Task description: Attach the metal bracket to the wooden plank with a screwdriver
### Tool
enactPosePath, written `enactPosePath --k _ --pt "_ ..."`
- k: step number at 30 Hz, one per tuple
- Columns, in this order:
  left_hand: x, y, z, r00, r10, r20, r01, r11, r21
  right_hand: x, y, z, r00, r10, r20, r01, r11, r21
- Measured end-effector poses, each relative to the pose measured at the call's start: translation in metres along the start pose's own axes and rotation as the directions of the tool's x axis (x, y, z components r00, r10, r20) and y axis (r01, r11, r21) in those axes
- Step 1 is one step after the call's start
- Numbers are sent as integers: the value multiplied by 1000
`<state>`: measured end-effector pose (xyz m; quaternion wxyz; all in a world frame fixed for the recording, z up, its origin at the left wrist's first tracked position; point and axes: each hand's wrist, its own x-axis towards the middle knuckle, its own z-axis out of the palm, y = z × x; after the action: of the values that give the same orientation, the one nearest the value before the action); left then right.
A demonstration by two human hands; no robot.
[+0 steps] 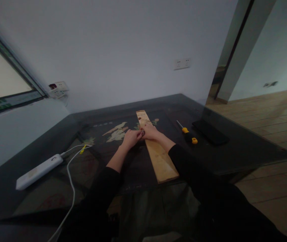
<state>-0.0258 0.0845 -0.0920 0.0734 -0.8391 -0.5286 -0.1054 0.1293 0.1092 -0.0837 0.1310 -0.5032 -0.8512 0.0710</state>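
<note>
A long, light wooden board (160,158) lies on the dark table, running from the near edge toward the wall. My right hand (151,132) rests over the board's upper half, with its fingers closed. Just left of it, my left hand (131,137) is closed too, and its fingertips meet those of my right hand. Between the fingertips is a small shiny thing (142,132), too small and too covered to name. Right of the board, a yellow and black screwdriver (187,133) lies with its tip pointing away from me.
The table (138,174) bears a printed bird picture. A black flat object (210,132) lies beyond the screwdriver. At left sits a white power strip (39,171), its cable (71,178) crossing the table with a yellow tag. The wall holds sockets (182,64).
</note>
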Motion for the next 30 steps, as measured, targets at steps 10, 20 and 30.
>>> enactPosePath --k 10,20,30 --pt "-4 -3 -13 990 102 96 -102 995 -8 0 0 0 1000 16 2 -16 1000 3" --pt "-2 -4 0 998 52 43 -50 997 -54 0 0 0 1000 8 -3 -8 1000 9" --pt "-4 -3 -1 1000 15 -6 -15 1000 -23 -1 -1 -1 1000 8 -5 -8 1000 7"
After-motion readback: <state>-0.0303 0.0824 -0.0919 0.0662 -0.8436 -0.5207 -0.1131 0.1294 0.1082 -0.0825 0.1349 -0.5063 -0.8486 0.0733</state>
